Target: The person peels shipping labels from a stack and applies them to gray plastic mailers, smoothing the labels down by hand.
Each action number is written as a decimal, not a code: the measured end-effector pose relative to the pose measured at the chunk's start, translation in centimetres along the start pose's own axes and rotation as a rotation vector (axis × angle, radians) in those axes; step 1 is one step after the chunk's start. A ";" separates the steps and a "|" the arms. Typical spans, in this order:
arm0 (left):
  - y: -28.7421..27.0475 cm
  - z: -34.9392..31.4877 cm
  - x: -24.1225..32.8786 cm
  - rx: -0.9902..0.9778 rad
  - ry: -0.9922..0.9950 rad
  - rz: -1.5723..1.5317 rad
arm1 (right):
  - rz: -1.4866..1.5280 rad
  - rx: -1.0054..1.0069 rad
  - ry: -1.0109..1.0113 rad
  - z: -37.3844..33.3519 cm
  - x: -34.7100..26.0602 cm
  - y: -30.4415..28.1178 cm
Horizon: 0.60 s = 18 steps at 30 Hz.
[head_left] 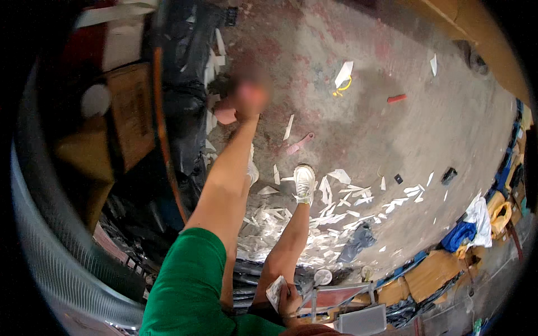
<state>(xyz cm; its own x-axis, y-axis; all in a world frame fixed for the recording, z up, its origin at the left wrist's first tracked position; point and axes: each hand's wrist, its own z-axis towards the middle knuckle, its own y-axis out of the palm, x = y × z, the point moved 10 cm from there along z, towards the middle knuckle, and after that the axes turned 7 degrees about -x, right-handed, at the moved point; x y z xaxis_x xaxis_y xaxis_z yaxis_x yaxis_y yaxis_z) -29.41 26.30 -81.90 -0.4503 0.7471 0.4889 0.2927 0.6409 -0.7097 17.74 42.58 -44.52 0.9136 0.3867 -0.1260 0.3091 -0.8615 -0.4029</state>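
- Dim overall; the floor toward two o'clock gets soft, fairly even light, its source out of view.
- Heavy shadow swallows detail between nine and ten o'clock.
- White scraps near five o'clock look brightest.
- A blurred patch obscures the left hand just before twelve.
- Ribbed metal bows at eight; corners black out.

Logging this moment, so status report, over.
Left hand blurred, grip unclear. Right hand holding whitish wad. White scraps and pink comb littering concrete floor.

White scraps litter the grey floor; a pink comb, red strip and yellow loop also lie there.
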 end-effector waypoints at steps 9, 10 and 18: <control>-16.1 -21.3 -1.8 0.104 -0.312 -0.678 | -0.146 0.209 -0.325 2.1 0.1 -8.4; -18.6 -24.0 -0.7 0.096 -0.249 -0.738 | -0.156 0.130 -0.300 2.5 -0.1 -9.2; -34.0 -37.5 -1.8 0.268 -0.245 -0.852 | -0.418 -0.038 -0.325 2.2 1.9 -9.8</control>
<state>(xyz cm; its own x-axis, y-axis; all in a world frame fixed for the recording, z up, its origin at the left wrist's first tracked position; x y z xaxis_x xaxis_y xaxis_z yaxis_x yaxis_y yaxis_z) -6.92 9.77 -39.64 -0.5987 -0.0360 0.8001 -0.4104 0.8717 -0.2679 15.90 52.53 -42.76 0.5833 0.7765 -0.2383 0.6442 -0.6209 -0.4466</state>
